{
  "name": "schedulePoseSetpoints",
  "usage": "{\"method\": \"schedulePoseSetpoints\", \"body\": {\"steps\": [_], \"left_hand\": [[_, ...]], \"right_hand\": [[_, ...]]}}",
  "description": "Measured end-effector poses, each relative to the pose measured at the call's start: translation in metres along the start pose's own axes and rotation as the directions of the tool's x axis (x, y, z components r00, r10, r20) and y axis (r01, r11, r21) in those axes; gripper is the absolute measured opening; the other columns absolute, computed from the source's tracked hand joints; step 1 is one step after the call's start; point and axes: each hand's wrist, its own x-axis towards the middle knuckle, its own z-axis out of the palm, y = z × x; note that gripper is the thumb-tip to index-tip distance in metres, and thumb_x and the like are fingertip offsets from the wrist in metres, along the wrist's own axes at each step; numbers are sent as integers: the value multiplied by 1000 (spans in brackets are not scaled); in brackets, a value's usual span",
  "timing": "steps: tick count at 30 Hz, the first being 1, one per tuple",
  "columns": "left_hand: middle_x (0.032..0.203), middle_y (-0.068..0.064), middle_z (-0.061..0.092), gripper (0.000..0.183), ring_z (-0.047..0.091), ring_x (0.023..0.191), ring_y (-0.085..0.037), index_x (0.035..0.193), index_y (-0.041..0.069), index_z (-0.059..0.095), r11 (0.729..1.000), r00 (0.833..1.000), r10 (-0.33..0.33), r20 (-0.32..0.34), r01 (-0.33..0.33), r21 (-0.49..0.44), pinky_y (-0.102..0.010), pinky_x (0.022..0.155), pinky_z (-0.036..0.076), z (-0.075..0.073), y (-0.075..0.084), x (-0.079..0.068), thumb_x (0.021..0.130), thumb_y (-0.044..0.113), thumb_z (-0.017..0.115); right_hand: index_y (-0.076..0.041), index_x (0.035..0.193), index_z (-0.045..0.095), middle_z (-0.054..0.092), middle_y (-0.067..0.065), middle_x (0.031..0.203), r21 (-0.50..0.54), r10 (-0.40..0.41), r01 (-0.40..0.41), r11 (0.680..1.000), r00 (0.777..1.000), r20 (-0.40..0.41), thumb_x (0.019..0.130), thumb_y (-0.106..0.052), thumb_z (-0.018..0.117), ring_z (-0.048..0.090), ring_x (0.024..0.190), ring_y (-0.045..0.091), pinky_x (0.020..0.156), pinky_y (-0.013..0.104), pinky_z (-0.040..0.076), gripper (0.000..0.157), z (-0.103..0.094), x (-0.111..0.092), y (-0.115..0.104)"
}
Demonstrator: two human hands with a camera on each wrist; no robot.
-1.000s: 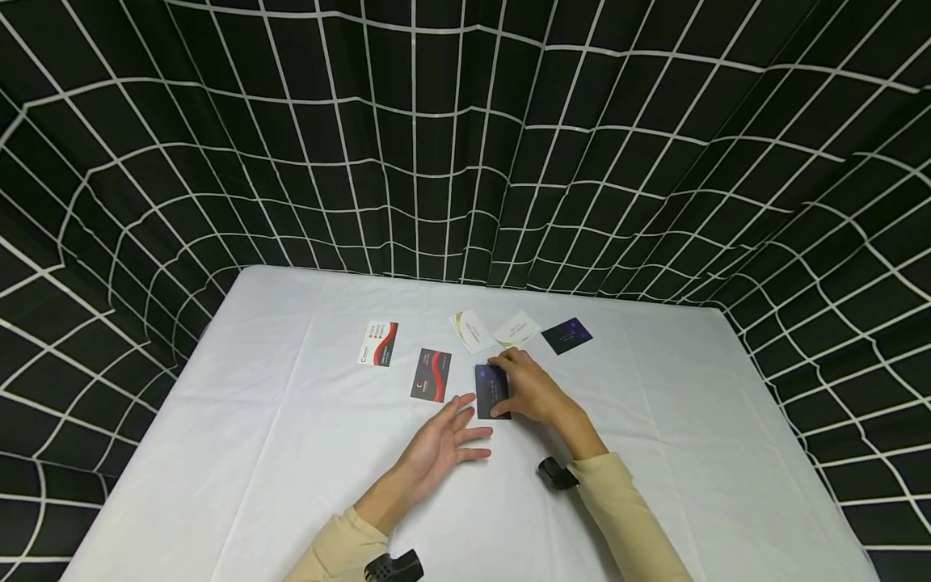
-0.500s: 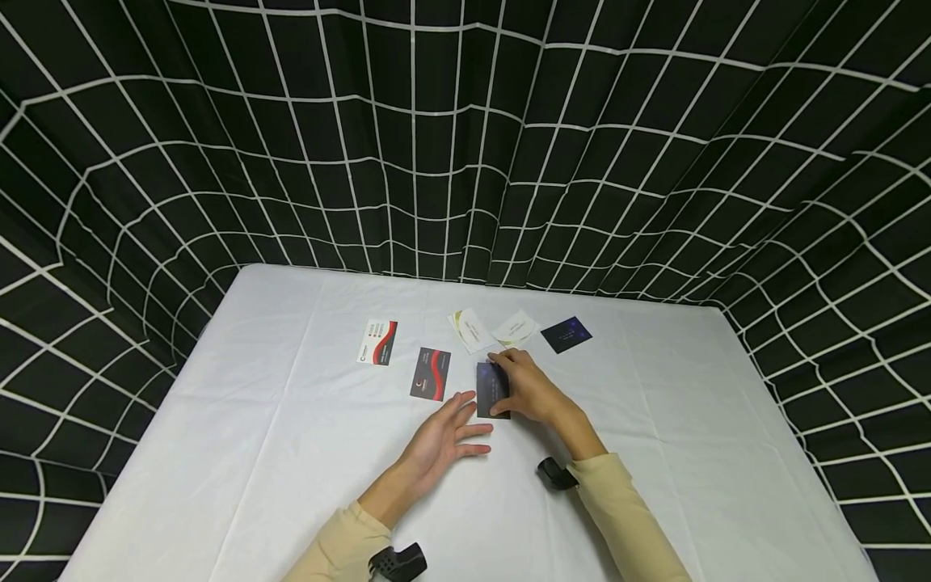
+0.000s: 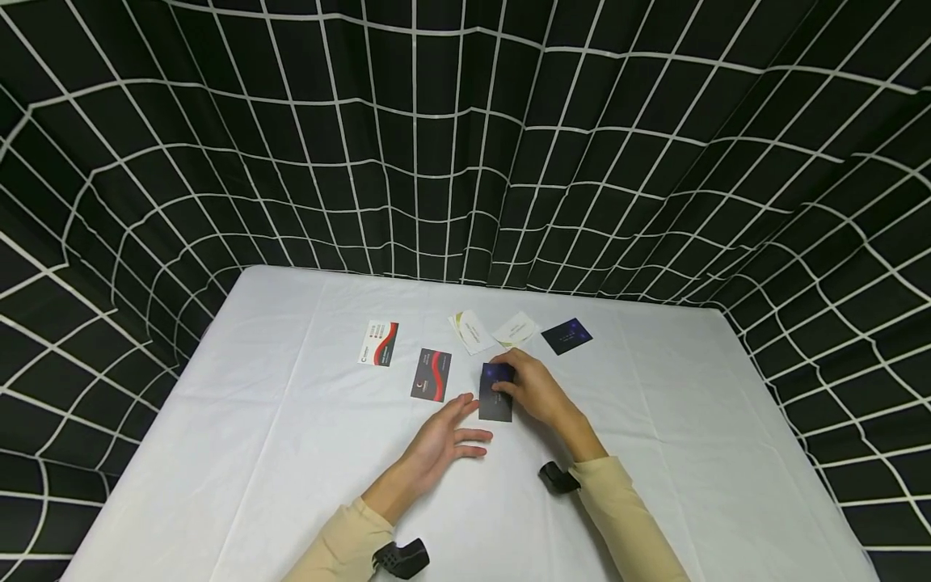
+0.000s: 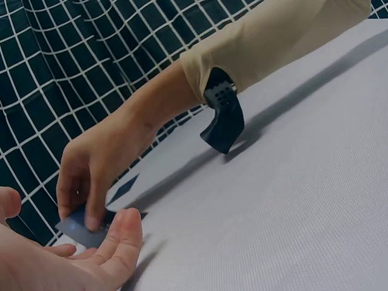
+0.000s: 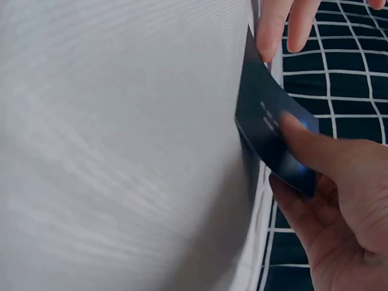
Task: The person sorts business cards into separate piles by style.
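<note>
Card (image 3: 496, 406), dark blue, sits well in from the far edge of the white table (image 3: 254, 469), about midway between the left and right edges, with the right hand (image 3: 537, 390) pinching its far end and bowing it a bit. The left hand (image 3: 429, 447) has loose, spread fingers by the card's left side, but I can't tell if they touch. A soft pinch should stop any folding, and the left fingers could help hold it steady.

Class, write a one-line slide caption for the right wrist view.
A right hand pinches a bowed dark blue card, left fingers close to its edge.
</note>
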Motion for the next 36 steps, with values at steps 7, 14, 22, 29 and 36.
{"method": "schedulePoseSetpoints", "body": {"steps": [7,14,22,29,36], "left_hand": [[153,-28,29,63,65,101,-25,151,-7,18,1000,998,0,-62,0,-10,-36,84,55,-2,-3,6,105,30,38],[131,-29,52,54,62,93,-14,142,-14,36,1000,992,28,-124,-29,-4,-27,83,52,1,-1,8,104,24,40],[109,-19,62,41,65,94,-17,132,-21,43,999,988,46,-148,-49,-12,-33,91,52,3,-4,10,101,7,47],[109,-32,62,38,67,101,-31,129,-25,43,995,984,82,-161,-89,-42,-42,95,50,-1,-7,10,100,-1,48],[105,-28,66,38,69,91,-20,127,-24,45,992,959,102,-265,-118,-45,-35,85,56,-13,2,10,102,4,48]], "right_hand": [[1,106,70,71,10,104,173,29,-12,985,995,-98,91,-2,66,65,92,20,79,37,56,15,1,-4,2],[2,106,70,72,14,102,249,71,-32,968,986,-148,91,-2,67,68,95,25,82,43,57,16,-1,-4,-5],[1,106,71,71,14,101,316,157,-90,944,969,-192,92,-3,66,70,91,27,83,41,57,16,3,-6,-12],[6,106,69,70,17,97,421,305,-204,884,934,-186,92,-1,65,60,67,13,55,15,46,16,0,-10,-36],[10,100,68,68,16,84,530,433,-310,789,893,-122,90,-1,68,62,63,12,58,30,57,15,7,-15,-36]]}}
